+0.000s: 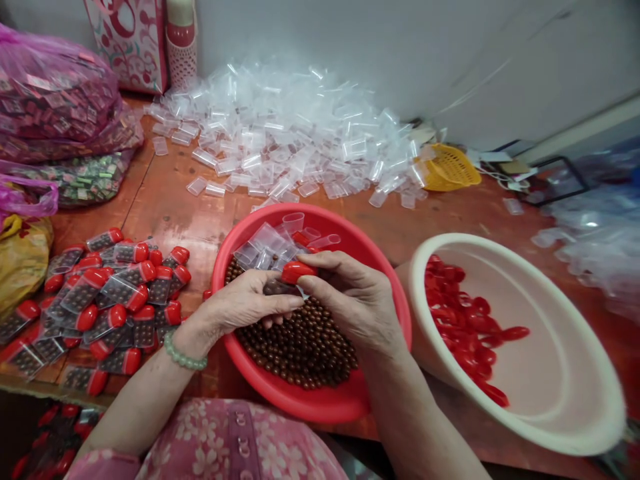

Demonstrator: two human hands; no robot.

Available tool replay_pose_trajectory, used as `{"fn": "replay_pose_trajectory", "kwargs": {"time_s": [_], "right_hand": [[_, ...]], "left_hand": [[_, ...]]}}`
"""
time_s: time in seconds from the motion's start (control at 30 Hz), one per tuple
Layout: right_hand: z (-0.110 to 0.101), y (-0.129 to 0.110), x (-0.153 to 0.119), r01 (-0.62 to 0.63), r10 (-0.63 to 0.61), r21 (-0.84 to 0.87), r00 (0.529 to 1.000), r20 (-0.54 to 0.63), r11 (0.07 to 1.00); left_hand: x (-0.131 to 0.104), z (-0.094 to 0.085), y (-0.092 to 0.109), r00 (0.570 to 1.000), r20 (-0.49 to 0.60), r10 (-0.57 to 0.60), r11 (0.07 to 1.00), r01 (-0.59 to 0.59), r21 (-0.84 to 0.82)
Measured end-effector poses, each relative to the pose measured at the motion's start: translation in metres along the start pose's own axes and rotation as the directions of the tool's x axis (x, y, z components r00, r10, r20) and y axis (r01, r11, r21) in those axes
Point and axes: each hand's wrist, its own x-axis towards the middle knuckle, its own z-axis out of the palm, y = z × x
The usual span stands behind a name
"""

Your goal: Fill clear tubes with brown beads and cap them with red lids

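Over a red basin [385, 373], both hands meet around one small plastic case. My left hand [250, 300] is closed on the clear case body [278, 287], mostly hidden by the fingers. With thumb and fingertips, my right hand [357, 300] pinches the red cap [299, 271] at the case's end. Whether the cap is fully seated I cannot tell. Below the hands lie many brown beads [305, 353]. Several empty clear cases [270, 243] rest on the beads at the basin's far side.
Left of the basin is a pile of bead-filled, red-capped cases [120, 287]. A tilted cream tub [565, 360] at right holds red caps [465, 320]. Clear cases [290, 140] are heaped behind, beside a yellow basket [450, 168]. Purple bags [60, 93] stand far left.
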Motion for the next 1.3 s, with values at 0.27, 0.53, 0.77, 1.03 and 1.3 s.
{"fn": "replay_pose_trajectory", "kwargs": {"time_s": [0.27, 0.53, 0.77, 1.03, 1.3], "right_hand": [[-0.012, 0.004, 0.0, 0.117, -0.106, -0.215, 0.992, 0.061, 0.97], [-0.025, -0.004, 0.003, 0.187, -0.164, -0.302, 0.981, 0.1, 0.935], [-0.015, -0.007, 0.006, 0.248, -0.2, -0.339, 0.965, 0.168, 0.908], [-0.025, -0.003, 0.003, 0.229, -0.188, -0.352, 0.971, 0.146, 0.908], [-0.021, 0.001, 0.001, 0.093, -0.11, -0.206, 0.991, -0.071, 0.974]], "left_hand": [[0.001, 0.0, 0.001, 1.0, 0.016, 0.001, 0.999, -0.002, 0.042], [0.003, -0.001, -0.003, 1.0, -0.004, 0.02, 0.995, -0.02, 0.1], [0.004, -0.001, -0.003, 0.999, 0.004, 0.037, 0.994, -0.037, 0.104], [0.003, 0.0, -0.001, 0.999, -0.036, 0.023, 1.0, -0.024, -0.019], [-0.001, -0.014, 0.005, 0.993, 0.101, 0.06, 0.882, -0.006, -0.47]]}}
